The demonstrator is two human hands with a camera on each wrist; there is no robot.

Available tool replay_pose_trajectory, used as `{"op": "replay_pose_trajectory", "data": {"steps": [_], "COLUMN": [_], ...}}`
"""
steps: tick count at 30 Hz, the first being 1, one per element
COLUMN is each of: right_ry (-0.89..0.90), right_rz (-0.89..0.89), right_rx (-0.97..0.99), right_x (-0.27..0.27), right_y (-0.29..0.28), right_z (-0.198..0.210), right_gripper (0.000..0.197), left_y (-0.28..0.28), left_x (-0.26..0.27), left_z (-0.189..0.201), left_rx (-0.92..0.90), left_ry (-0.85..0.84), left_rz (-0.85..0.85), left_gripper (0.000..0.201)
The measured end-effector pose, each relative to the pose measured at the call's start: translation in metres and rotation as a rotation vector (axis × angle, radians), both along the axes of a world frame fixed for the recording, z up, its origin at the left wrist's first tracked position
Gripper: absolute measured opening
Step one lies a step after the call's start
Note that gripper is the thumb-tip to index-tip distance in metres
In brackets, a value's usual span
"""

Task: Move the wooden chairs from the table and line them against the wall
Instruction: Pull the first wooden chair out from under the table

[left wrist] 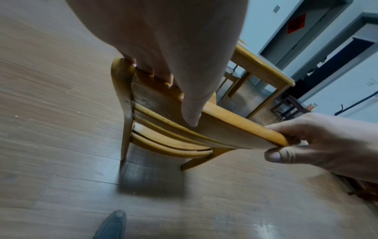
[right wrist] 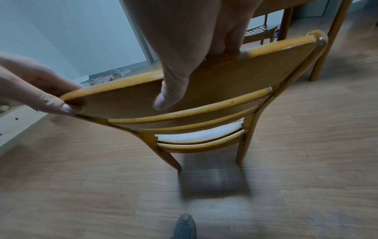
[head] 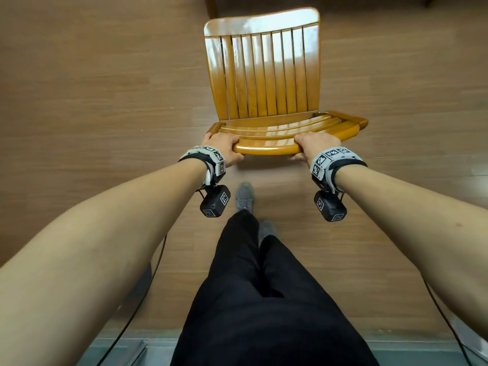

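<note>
A glossy wooden chair stands on the wood floor in front of me, its slatted seat pointing away and its backrest toward me. My left hand grips the left end of the top rail, fingers over the front and thumb on the back. My right hand grips the same rail nearer its right end in the same way. The wrist views are blurred, and I cannot tell whether the chair legs touch the floor.
Beyond the chair is a wooden table with another chair tucked under it. A pale wall with clutter at its foot runs on the left. My grey shoe is just behind the chair. Open floor lies on both sides.
</note>
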State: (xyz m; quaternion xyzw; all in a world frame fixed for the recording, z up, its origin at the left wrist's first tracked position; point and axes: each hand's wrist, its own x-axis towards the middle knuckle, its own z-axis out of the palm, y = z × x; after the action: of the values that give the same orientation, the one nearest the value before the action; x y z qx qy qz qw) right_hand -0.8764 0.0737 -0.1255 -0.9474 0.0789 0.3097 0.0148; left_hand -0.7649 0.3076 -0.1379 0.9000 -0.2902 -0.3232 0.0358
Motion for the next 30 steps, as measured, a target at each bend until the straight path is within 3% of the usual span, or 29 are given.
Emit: {"op": "replay_pose_trajectory", "data": {"steps": [4,9,23,27,30], "right_ry": [0.023,0.017,-0.117,-0.109,0.010], "right_rz": [-0.010,-0.013,-0.047,-0.041,-0.107], "right_rx": [0.016,0.021,-0.007,0.013,0.129], "right_x": [-0.001,0.002,0.036,0.035,0.043], "right_y": [-0.002,-0.001,-0.006,-0.004,-0.001], "right_z": [0.011,0.016,0.022,0.029,0.049], "right_gripper": [0.040,0.038,0.029,0.036,0.050], "left_y": [-0.001,-0.003,-0.017,-0.014,-0.012], "left_x": [-0.002,0.004,0.041,0.038,0.038], "left_z": [0.009,0.016,0.028,0.039,0.056], "left_rx": [-0.008,0.013,0.022,0.020,0.013], "left_ry": [0.006,0.017,-0.028,-0.002,0.137], "left_rz": [0.033,0.009,0.011,-0.014,0.089], "left_gripper": [0.038,0.018,0.017,0.011,0.019]}}
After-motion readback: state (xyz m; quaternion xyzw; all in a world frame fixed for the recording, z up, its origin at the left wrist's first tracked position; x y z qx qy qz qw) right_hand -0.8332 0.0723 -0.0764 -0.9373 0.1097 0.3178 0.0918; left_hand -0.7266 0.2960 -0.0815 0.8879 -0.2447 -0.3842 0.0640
